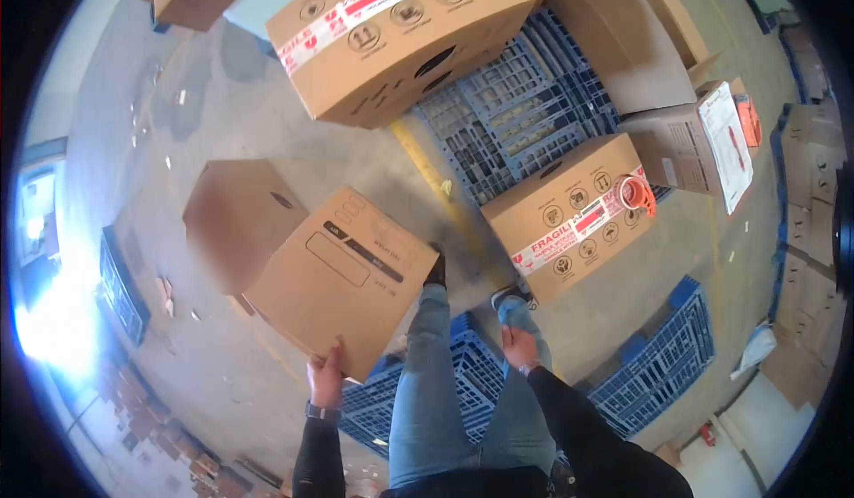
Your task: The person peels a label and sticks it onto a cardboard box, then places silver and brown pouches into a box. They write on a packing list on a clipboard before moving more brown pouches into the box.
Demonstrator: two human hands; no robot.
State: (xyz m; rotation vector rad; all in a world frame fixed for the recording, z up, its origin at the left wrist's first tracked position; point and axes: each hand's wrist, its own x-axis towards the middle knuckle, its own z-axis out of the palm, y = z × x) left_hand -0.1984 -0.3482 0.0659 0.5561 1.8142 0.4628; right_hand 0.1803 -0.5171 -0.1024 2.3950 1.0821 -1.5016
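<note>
Plainly brown cardboard box, printed label panel, gripped by left hand

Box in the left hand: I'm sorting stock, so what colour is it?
Brown cardboard box with a black label strip; head view.

"FRAGILE" on tape (red-white) across floor box.

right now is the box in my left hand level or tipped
Tipped: the left hand grips the cardboard box by its lowest corner, faces slanted.
</note>
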